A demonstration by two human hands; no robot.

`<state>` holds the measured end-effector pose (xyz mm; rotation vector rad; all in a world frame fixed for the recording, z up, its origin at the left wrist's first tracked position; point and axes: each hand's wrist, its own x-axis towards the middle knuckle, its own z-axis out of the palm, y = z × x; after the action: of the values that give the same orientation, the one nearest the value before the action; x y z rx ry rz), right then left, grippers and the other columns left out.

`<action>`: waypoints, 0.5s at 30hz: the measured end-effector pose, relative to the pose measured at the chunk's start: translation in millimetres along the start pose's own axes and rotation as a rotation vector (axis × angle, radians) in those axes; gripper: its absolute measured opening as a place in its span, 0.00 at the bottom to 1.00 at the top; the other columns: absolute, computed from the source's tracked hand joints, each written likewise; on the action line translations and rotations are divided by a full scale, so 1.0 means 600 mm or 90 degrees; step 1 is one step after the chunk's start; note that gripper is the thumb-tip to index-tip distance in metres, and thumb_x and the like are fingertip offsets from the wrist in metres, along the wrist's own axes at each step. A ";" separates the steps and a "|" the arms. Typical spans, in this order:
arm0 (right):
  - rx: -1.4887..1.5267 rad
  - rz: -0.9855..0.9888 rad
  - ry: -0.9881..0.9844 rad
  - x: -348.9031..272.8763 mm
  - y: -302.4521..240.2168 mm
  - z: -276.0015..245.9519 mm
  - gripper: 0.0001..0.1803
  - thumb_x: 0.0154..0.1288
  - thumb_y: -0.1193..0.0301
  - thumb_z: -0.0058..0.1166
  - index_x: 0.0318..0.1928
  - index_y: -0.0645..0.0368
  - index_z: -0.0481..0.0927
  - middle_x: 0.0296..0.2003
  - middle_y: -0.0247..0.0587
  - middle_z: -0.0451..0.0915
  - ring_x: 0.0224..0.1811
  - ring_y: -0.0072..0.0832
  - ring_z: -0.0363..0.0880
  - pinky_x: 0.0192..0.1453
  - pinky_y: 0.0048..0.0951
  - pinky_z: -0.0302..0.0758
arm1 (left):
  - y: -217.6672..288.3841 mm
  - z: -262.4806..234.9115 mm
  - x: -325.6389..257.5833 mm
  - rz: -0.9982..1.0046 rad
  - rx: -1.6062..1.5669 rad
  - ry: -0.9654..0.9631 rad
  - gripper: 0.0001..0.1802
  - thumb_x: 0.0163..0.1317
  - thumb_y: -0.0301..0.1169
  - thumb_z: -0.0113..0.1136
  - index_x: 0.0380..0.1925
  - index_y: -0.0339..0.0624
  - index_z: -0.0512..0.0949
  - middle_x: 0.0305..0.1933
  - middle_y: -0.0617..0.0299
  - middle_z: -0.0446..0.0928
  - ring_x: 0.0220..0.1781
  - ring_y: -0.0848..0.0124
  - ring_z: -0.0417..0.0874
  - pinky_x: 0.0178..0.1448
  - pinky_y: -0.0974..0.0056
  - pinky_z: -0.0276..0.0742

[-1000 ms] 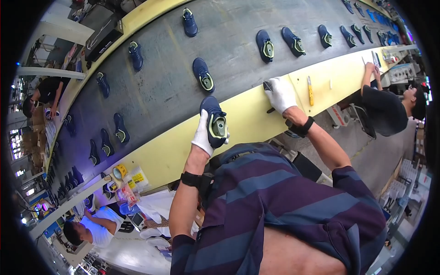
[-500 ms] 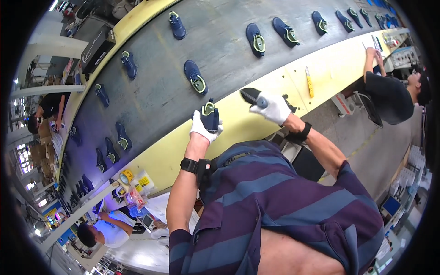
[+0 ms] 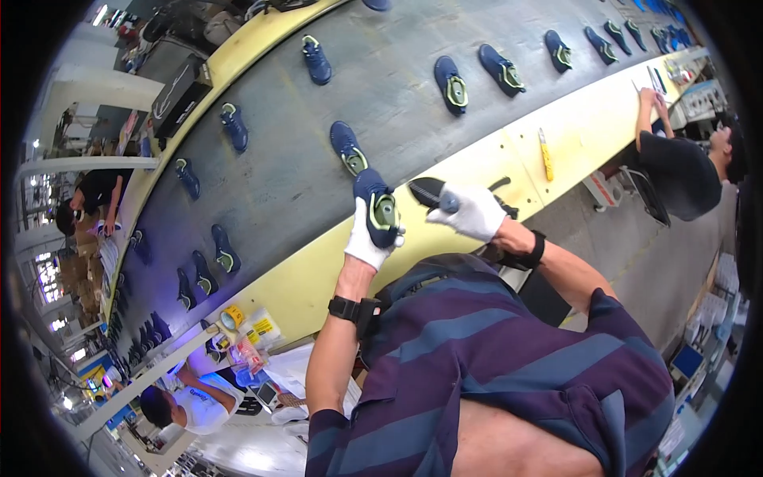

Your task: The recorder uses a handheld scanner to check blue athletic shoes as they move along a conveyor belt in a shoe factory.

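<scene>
My left hand [image 3: 370, 242], in a white glove, is closed around a navy sneaker [image 3: 369, 188] with a lime-green collar. Its opening is turned up, and the palm lies under and beside it. My right hand [image 3: 475, 215], also gloved, grips a tool with a rounded grey-blue handle end [image 3: 449, 202]; the rest of the tool is hard to make out. Beside and partly beneath the right hand, a black sole-shaped piece [image 3: 424, 189] sits over the pale yellow ledge [image 3: 461, 163]. Just beyond the held sneaker, another navy sneaker [image 3: 346, 146] rests on the grey belt [image 3: 278, 171].
Several more navy sneakers stand in spaced rows along the belt. A yellow cutter knife [image 3: 546, 155] lies on the ledge to the right. Yellow tape [image 3: 232, 317] and packets are at the left. Co-workers sit at the right [image 3: 685, 175] and lower left [image 3: 187, 405].
The held sneaker has tipped and lifted toward the belt, showing more of its upper and opening. My right hand stays beside the black piece. Belt and ledge have shifted slightly in view.
</scene>
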<state>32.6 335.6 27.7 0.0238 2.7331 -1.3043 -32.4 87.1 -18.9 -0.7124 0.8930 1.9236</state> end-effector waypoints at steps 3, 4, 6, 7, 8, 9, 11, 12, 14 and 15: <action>-0.054 0.154 -0.022 0.034 0.053 -0.008 0.24 0.63 0.50 0.71 0.35 0.61 0.85 0.28 0.50 0.85 0.30 0.42 0.86 0.37 0.41 0.80 | 0.011 -0.050 -0.043 0.031 -0.098 -0.157 0.45 0.73 0.72 0.41 0.65 0.43 0.73 0.43 0.54 0.81 0.35 0.60 0.82 0.29 0.59 0.75; -0.048 0.208 -0.033 0.044 0.087 -0.007 0.25 0.65 0.49 0.69 0.38 0.62 0.85 0.29 0.51 0.86 0.32 0.43 0.86 0.38 0.42 0.80 | 0.018 -0.060 -0.053 0.036 -0.134 -0.214 0.47 0.73 0.72 0.42 0.67 0.38 0.70 0.43 0.52 0.80 0.33 0.60 0.81 0.27 0.59 0.74; -0.096 0.247 -0.050 0.061 0.161 0.001 0.27 0.66 0.48 0.66 0.43 0.64 0.85 0.33 0.55 0.86 0.36 0.47 0.87 0.42 0.44 0.81 | 0.024 -0.081 -0.070 0.079 -0.178 -0.292 0.44 0.73 0.65 0.49 0.70 0.37 0.68 0.40 0.54 0.78 0.26 0.62 0.77 0.25 0.59 0.69; -0.147 0.233 -0.052 0.068 0.198 0.005 0.28 0.67 0.49 0.65 0.45 0.65 0.84 0.35 0.57 0.86 0.39 0.49 0.87 0.44 0.46 0.81 | 0.027 -0.095 -0.074 0.103 -0.195 -0.326 0.43 0.73 0.62 0.51 0.71 0.37 0.67 0.38 0.54 0.77 0.24 0.63 0.76 0.24 0.59 0.68; -0.173 0.221 -0.049 0.067 0.255 0.010 0.28 0.67 0.49 0.65 0.47 0.65 0.83 0.37 0.59 0.86 0.41 0.52 0.87 0.47 0.47 0.81 | 0.030 -0.098 -0.073 0.112 -0.220 -0.346 0.42 0.71 0.57 0.56 0.73 0.37 0.66 0.36 0.56 0.75 0.22 0.64 0.74 0.26 0.60 0.67; -0.197 0.207 -0.049 0.065 0.304 0.017 0.28 0.67 0.49 0.64 0.49 0.65 0.83 0.39 0.60 0.86 0.43 0.54 0.87 0.49 0.48 0.81 | 0.031 -0.107 -0.072 0.119 -0.226 -0.341 0.42 0.71 0.57 0.56 0.73 0.37 0.66 0.36 0.56 0.75 0.22 0.64 0.74 0.26 0.60 0.67; -0.205 0.196 -0.044 0.070 0.324 0.025 0.25 0.66 0.55 0.69 0.48 0.66 0.83 0.37 0.57 0.86 0.41 0.48 0.86 0.47 0.45 0.80 | 0.036 -0.133 -0.070 0.152 -0.289 -0.461 0.40 0.71 0.56 0.58 0.72 0.38 0.67 0.36 0.57 0.75 0.22 0.65 0.74 0.28 0.60 0.66; -0.193 0.231 -0.036 0.069 0.321 0.016 0.25 0.66 0.54 0.67 0.48 0.65 0.82 0.38 0.59 0.86 0.43 0.52 0.86 0.49 0.46 0.80 | 0.044 -0.130 -0.072 0.153 -0.307 -0.485 0.38 0.71 0.53 0.60 0.70 0.36 0.68 0.36 0.58 0.75 0.22 0.65 0.74 0.28 0.60 0.65; -0.193 0.278 -0.052 0.080 0.310 0.004 0.26 0.66 0.52 0.67 0.46 0.65 0.80 0.39 0.60 0.86 0.45 0.56 0.86 0.50 0.47 0.81 | 0.053 -0.144 -0.070 0.170 -0.323 -0.502 0.37 0.71 0.52 0.60 0.69 0.35 0.69 0.36 0.57 0.75 0.22 0.66 0.74 0.28 0.61 0.65; -0.193 0.281 -0.060 0.082 0.309 0.005 0.26 0.66 0.52 0.67 0.46 0.65 0.80 0.39 0.60 0.86 0.45 0.56 0.86 0.50 0.47 0.81 | 0.059 -0.145 -0.069 0.181 -0.335 -0.528 0.36 0.71 0.52 0.60 0.67 0.34 0.69 0.36 0.57 0.76 0.22 0.67 0.74 0.28 0.61 0.65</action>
<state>-4.3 448.4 -123.1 0.4919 2.6064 -0.7509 -33.9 -15.0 -26.9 -0.0112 -0.0416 2.4342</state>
